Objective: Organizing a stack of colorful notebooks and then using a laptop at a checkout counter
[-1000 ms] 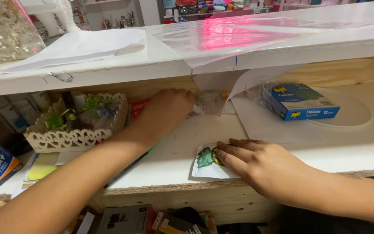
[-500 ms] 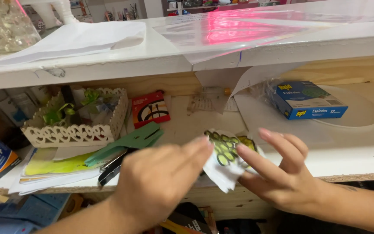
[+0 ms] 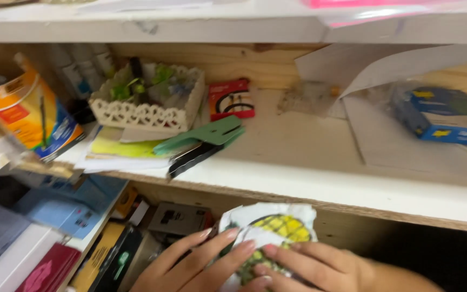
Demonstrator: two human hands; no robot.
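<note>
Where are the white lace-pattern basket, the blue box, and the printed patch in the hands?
white lace-pattern basket (image 3: 141, 114), head view, on its front wall.
blue box (image 3: 443, 116), head view, on its top face.
printed patch (image 3: 277, 227), head view, on its yellow checked part.

white shelf board (image 3: 320, 186) with a raw chipboard front edge, wooden back panel behind. resting on it, left to right: an orange and blue box (image 3: 36, 116), a white lattice basket (image 3: 147, 105) over loose papers (image 3: 112, 154), a green stapler (image 3: 204, 141), a red packet (image 3: 231, 99), a blue box (image 3: 443, 116).
</note>
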